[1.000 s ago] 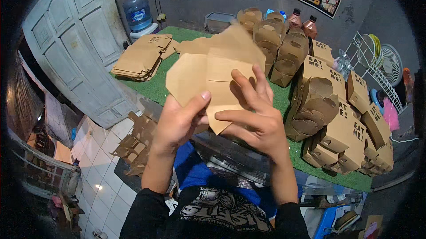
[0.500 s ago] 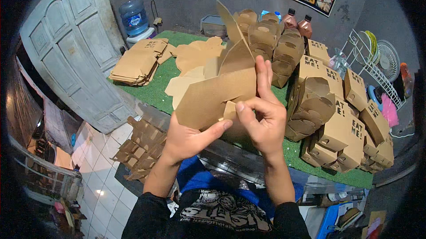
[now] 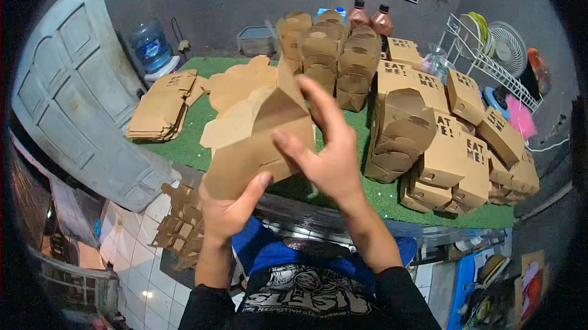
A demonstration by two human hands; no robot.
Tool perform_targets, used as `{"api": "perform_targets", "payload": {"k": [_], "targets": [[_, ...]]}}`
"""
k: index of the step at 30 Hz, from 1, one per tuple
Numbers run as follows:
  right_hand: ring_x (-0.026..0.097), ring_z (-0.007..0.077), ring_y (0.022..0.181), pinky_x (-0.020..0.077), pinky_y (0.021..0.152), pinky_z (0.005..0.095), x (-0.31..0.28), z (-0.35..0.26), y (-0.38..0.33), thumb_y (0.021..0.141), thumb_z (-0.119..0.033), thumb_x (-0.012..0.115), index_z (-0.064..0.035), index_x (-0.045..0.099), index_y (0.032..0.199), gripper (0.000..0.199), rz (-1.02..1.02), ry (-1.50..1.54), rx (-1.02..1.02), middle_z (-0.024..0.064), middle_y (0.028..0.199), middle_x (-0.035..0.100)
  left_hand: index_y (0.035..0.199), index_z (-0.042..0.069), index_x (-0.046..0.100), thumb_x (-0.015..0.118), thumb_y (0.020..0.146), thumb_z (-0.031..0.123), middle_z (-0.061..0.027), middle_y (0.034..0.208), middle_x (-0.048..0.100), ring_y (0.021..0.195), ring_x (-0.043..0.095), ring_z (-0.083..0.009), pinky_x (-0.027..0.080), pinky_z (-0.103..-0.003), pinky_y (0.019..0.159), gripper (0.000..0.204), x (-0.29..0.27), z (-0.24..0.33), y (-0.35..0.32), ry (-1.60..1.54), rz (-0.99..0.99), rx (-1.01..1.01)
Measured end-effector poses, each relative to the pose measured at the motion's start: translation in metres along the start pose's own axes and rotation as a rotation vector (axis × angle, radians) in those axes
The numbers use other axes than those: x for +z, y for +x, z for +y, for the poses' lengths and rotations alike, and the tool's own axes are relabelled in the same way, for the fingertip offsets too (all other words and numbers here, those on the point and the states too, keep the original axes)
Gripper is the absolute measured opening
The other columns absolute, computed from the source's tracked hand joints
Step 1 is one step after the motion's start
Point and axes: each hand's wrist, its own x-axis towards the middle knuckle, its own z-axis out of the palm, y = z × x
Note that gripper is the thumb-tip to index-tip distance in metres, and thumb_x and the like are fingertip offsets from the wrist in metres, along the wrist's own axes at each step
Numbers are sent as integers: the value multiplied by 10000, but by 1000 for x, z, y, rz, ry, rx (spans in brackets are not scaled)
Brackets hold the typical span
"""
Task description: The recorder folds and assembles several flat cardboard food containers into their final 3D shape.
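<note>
A brown cardboard food box [image 3: 260, 140], half folded into shape, is held up in front of my chest. My left hand [image 3: 229, 210] grips its lower edge from below with the thumb on the front panel. My right hand [image 3: 327, 152] presses against the box's right side with fingers spread and pointing up. Both hands are over the near edge of a table covered in green turf [image 3: 184, 152].
Flat unfolded box blanks [image 3: 162, 106] lie stacked at the table's left. Several folded brown boxes [image 3: 453, 140] are piled at the right and back. Behind are two brown bottles [image 3: 370, 19], a water jug [image 3: 149, 45], a dish rack [image 3: 490, 54] and a fan. More cardboard pieces [image 3: 177, 232] lie on the floor.
The box has gone from a flat open blank to a folded-up shape with its sides raised. My right hand moved from the box's front to its right side.
</note>
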Motion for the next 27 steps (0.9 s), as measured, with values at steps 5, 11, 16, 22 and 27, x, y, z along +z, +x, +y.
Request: {"api": "perform_targets", "payload": {"k": [5,11,16,22,27], "targets": [[626,280,1079,471,933,361,-15,10,8,784,-41,693,1,661,1105,325,-376,-197,-261,190,1073,672,1177,-41,543,708,747,33,-110,1006,652,887,634,-171,516,-301,775,466,-12,8,3,-46,-36,-167],[639,324,987,503,855,378,-24,6,12,709,-175,772,-75,696,1104,414,-471,-341,-470,171,1113,649,1230,-45,506,698,742,17,-120,1120,623,1013,606,-194,479,-322,884,528,-22,14,8,-64,-101,-244],[668,292,895,538,758,333,-24,0,10,711,-166,783,-78,712,1061,369,-429,-395,-538,154,1028,675,1190,-37,556,718,797,18,-97,1092,654,979,611,-148,485,-290,856,429,-20,17,2,-214,-156,-227],[672,322,936,540,815,364,-26,-11,12,687,-112,807,-31,719,1003,338,-447,-381,-548,216,1011,674,1176,-37,560,727,790,24,-95,1079,656,970,611,-142,489,-285,841,425,-19,17,3,-182,-179,-167],[657,349,953,519,830,396,-26,-8,7,643,-104,802,-64,737,962,328,-444,-416,-610,196,1043,668,1160,-43,569,725,789,24,-89,1062,661,944,614,-128,495,-272,813,408,-19,20,2,-163,-147,-171]]}}
